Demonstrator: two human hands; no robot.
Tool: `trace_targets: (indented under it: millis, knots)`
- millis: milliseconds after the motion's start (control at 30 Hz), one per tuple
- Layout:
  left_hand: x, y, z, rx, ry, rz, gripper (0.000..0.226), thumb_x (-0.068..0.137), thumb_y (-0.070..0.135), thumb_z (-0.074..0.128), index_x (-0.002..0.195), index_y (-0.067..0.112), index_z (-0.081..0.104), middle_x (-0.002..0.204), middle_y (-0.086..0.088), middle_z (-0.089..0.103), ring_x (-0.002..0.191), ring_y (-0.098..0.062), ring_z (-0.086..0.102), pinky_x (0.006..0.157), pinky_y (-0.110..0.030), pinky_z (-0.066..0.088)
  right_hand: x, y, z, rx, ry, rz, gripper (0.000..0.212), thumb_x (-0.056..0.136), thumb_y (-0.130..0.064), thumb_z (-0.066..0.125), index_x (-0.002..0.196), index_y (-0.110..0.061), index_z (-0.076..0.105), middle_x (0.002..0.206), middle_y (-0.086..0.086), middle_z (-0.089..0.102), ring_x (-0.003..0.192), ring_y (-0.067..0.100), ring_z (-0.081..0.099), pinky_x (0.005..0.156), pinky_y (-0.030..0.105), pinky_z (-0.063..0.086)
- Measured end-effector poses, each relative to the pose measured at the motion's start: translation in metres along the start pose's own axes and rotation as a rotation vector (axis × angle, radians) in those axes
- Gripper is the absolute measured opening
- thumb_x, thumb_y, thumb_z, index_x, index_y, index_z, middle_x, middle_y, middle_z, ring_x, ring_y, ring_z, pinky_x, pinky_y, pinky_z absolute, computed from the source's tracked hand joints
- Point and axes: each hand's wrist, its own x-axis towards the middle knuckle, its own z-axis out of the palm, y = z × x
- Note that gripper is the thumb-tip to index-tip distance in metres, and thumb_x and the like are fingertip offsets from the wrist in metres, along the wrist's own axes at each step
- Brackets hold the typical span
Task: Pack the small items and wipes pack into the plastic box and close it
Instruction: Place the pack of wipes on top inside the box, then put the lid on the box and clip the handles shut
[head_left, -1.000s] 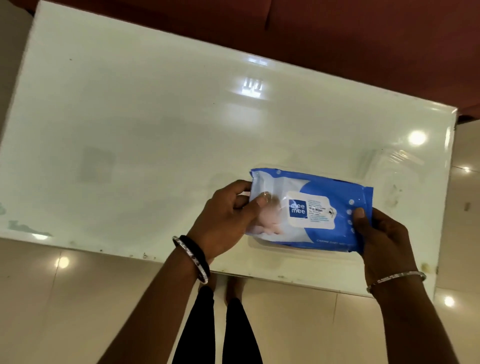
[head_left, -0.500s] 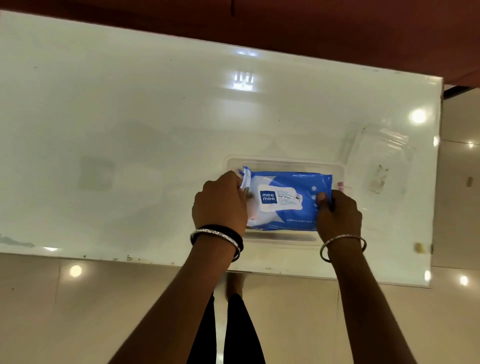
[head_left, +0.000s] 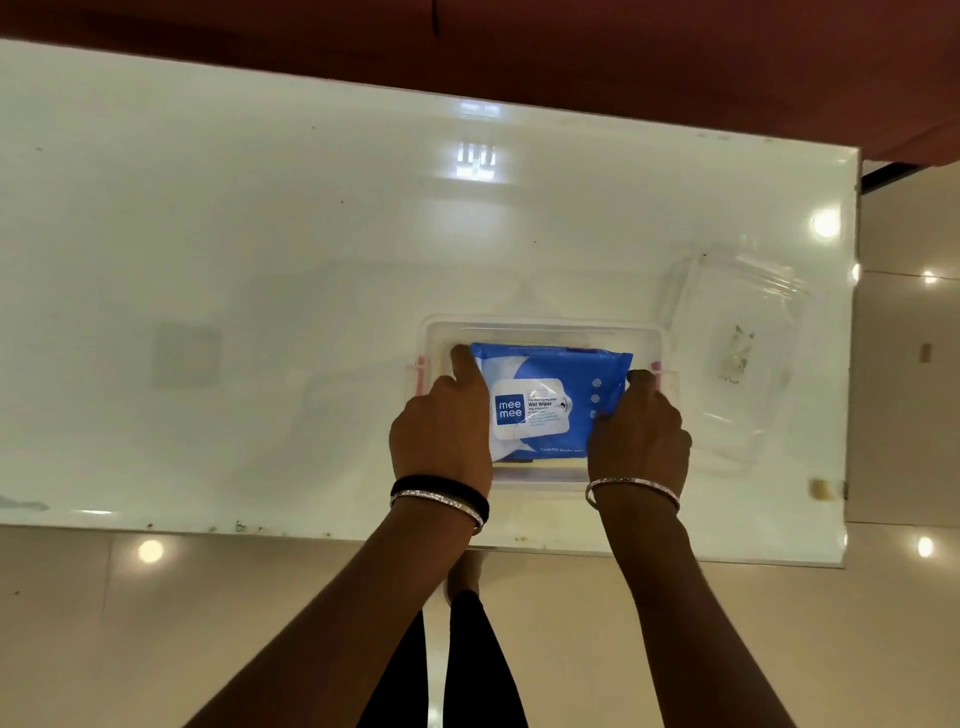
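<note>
A blue and white wipes pack (head_left: 545, 400) lies flat inside the clear plastic box (head_left: 540, 328), which stands on the white table near its front edge. My left hand (head_left: 441, 431) grips the pack's left end and my right hand (head_left: 639, 421) grips its right end, both reaching down into the box. The box's clear lid (head_left: 737, 353) lies on the table to the right, apart from the box. Something pink shows at the box's side clips. Small items under the pack are hidden.
The glossy white table (head_left: 260, 312) stretches far to the left; its right edge is just past the lid. A small tan object (head_left: 821, 489) sits at the table's front right corner. Tiled floor lies below, dark red surface behind.
Both hands carried the wipes pack from above the table down into the clear box. The pack has sunk lower between the box walls since half a second ago.
</note>
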Motion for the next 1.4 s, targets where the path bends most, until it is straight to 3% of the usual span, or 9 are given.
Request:
trace_targets:
  millis: [133,233,300,567,733,833,933,1167,1400]
  knots:
    - [-0.004,-0.004,-0.007,-0.07,0.273,0.098,0.043,0.064,0.024,0.074,0.102,0.006,0.065,0.088,-0.014,0.068,0.061,-0.028,0.065,0.046,-0.025,0.042,-0.013,0.004,0.0,0.133,0.083,-0.205,0.052,0.093,-0.016,0.063,0.142,-0.008,0.047,0.138,0.014,0.056,0.119,0.032,0.06,0.092,0.037,0.05]
    - [-0.005,-0.01,0.006,-0.013,0.111,0.245,0.04,0.086,0.035,0.065,0.12,0.015,0.062,0.123,-0.009,0.065,0.109,-0.027,0.064,0.093,-0.039,0.048,-0.024,0.007,0.006,0.156,-0.121,-0.411,0.066,0.094,-0.034,0.063,0.153,-0.018,0.036,0.163,0.004,0.03,0.151,0.024,0.027,0.117,0.035,0.034]
    - [-0.005,-0.016,0.017,0.168,-0.033,0.303,0.061,0.093,0.052,0.047,0.144,0.021,0.039,0.154,-0.005,0.039,0.145,-0.026,0.029,0.118,-0.053,0.01,-0.026,0.008,0.013,0.101,-0.273,-0.488,0.077,0.095,-0.046,0.056,0.159,-0.027,0.017,0.169,-0.003,0.003,0.157,0.019,0.0,0.123,0.039,0.022]
    - [0.009,-0.017,0.029,0.38,-0.13,0.26,0.089,0.094,0.055,0.039,0.151,0.014,-0.016,0.163,-0.007,-0.008,0.15,-0.025,-0.01,0.102,-0.066,-0.024,-0.018,0.002,0.034,-0.146,-0.392,-0.489,0.091,0.097,-0.062,0.035,0.152,-0.024,-0.026,0.161,0.001,-0.033,0.149,0.029,-0.031,0.126,0.047,-0.009]
    - [0.012,0.0,0.02,0.401,-0.184,0.219,0.095,0.09,0.054,0.047,0.153,0.009,-0.01,0.164,-0.011,0.002,0.151,-0.025,-0.001,0.102,-0.066,-0.024,-0.012,-0.002,0.014,-0.087,-0.524,-0.497,0.088,0.098,-0.057,0.037,0.157,-0.02,-0.016,0.164,0.002,-0.029,0.152,0.027,-0.025,0.126,0.047,-0.005]
    - [0.01,0.009,0.004,0.337,-0.123,0.244,0.076,0.093,0.053,0.045,0.152,0.014,0.017,0.158,-0.009,0.029,0.148,-0.023,0.022,0.108,-0.066,-0.018,-0.008,0.007,-0.014,0.323,-0.444,-0.467,0.062,0.1,-0.04,0.051,0.154,-0.015,0.034,0.162,0.005,0.031,0.149,0.018,0.033,0.122,0.037,0.029]
    - [0.016,0.027,-0.014,0.114,0.064,0.292,0.045,0.091,0.047,0.054,0.127,0.02,0.058,0.119,-0.005,0.069,0.116,-0.026,0.062,0.119,-0.053,0.006,-0.001,0.032,-0.034,0.653,-0.052,-0.339,0.026,0.098,-0.02,0.061,0.121,-0.013,0.071,0.11,0.002,0.078,0.1,0.008,0.073,0.088,0.021,0.056]
    - [0.074,0.105,-0.027,-0.261,0.034,0.44,0.021,0.096,0.033,0.049,0.105,0.023,0.064,0.091,0.002,0.07,0.092,-0.021,0.062,0.077,-0.036,0.051,0.029,0.11,-0.032,0.936,0.242,0.313,0.016,0.094,-0.011,0.059,0.099,-0.018,0.073,0.084,0.007,0.076,0.084,0.025,0.074,0.083,0.046,0.06]
    - [0.149,0.186,0.004,-0.345,-0.216,0.554,0.044,0.096,0.032,0.05,0.137,0.016,0.046,0.135,-0.007,0.052,0.121,-0.026,0.052,0.101,-0.035,0.042,0.038,0.147,-0.01,0.922,0.059,0.769,0.052,0.087,-0.026,0.072,0.132,-0.018,0.048,0.116,0.009,0.066,0.095,0.029,0.067,0.096,0.053,0.054]
